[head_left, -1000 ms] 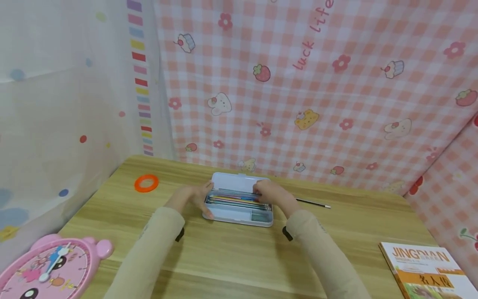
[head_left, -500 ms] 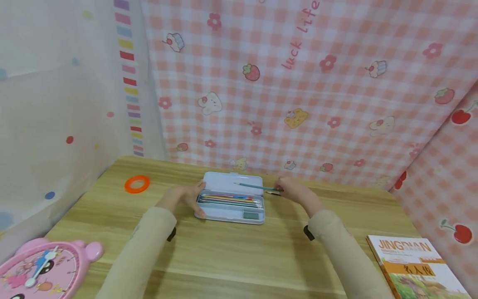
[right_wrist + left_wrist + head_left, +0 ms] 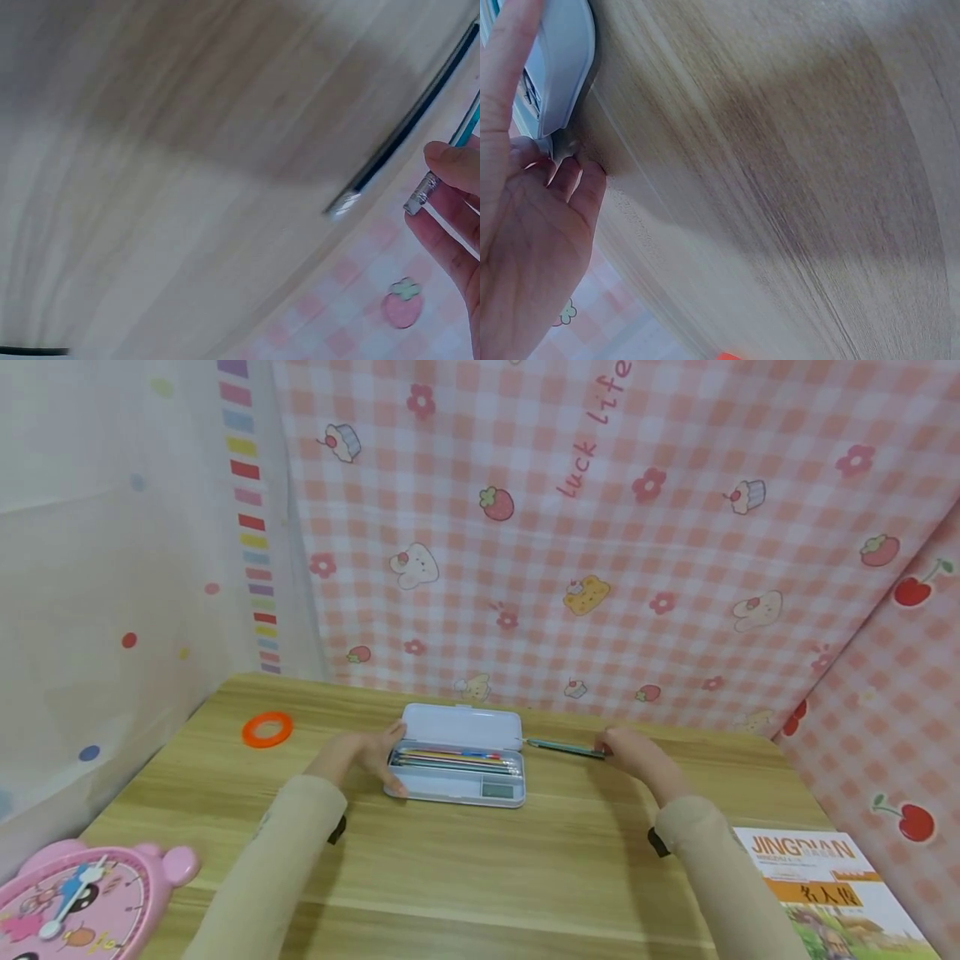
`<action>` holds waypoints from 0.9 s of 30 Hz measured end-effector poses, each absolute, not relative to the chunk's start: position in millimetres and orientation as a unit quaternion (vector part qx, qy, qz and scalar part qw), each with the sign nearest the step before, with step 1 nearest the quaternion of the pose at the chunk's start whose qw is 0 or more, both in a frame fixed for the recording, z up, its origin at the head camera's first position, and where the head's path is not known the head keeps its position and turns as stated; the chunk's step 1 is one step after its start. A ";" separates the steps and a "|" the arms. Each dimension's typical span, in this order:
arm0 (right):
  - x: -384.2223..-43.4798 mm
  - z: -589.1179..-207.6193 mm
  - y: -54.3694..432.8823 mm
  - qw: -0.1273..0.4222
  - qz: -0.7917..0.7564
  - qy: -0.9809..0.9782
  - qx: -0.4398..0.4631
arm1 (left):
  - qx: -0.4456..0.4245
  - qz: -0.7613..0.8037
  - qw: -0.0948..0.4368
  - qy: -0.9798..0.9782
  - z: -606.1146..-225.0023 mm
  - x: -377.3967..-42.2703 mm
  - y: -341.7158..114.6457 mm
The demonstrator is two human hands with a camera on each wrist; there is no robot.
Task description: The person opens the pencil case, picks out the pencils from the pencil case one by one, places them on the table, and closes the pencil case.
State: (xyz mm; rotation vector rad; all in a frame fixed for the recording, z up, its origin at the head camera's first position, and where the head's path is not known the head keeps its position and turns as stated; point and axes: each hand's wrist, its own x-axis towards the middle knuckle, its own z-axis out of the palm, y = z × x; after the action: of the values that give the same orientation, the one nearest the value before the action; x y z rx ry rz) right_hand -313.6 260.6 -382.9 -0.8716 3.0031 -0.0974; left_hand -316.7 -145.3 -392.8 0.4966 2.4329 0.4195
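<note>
A white pencil case [image 3: 435,788] lies on the table with its lid [image 3: 461,727] folded back. Inside it are several pencils [image 3: 450,762] and a small green block [image 3: 497,791]. My left hand [image 3: 371,755] grips the left end of the case, thumb at the front and fingers behind. To the right of the case, my right hand [image 3: 633,754] pinches a teal pencil [image 3: 558,747] near its eraser end, the tip pointing left toward the lid. In the right wrist view, a dark pencil [image 3: 416,116] with a white end lies on the table beside the held one.
An orange ring [image 3: 267,729] rests at the back left of the wooden table [image 3: 480,877]. A pink clock [image 3: 82,902] is at the front left, and a book [image 3: 832,885] at the front right. Checked cloth [image 3: 525,552] hangs along the back.
My right hand has lifted the teal pencil out of the case and carried it right, lowering it near the dark pencil. My left hand stays on the case.
</note>
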 end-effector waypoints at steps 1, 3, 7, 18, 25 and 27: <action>-312.7 -384.3 263.3 0.007 -0.031 0.961 -0.274 | 0.187 0.160 0.307 0.919 -392.8 -316.6 -145.4; -310.2 -387.1 268.4 0.004 -0.033 0.964 -0.264 | 0.188 0.165 0.308 0.918 -392.6 -316.2 -145.0; -304.5 -390.1 275.1 -0.004 -0.039 0.967 -0.252 | 0.193 0.173 0.307 0.916 -392.2 -315.3 -145.1; -303.4 -392.0 275.7 0.021 -0.037 0.974 -0.223 | 0.191 0.179 0.304 0.916 -392.4 -315.5 -147.3; -306.2 -398.4 279.0 0.035 -0.038 0.974 -0.220 | 0.190 0.176 0.305 0.917 -393.8 -315.7 -147.0; -306.9 -400.3 279.8 0.038 -0.038 0.974 -0.220 | 0.189 0.175 0.306 0.917 -394.2 -316.0 -147.2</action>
State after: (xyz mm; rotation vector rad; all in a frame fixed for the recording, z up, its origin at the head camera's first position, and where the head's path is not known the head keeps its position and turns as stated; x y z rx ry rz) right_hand -306.9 279.8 -400.3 -0.6742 2.9890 -0.1163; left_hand -316.0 -147.2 -394.2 0.4991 2.4264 0.4624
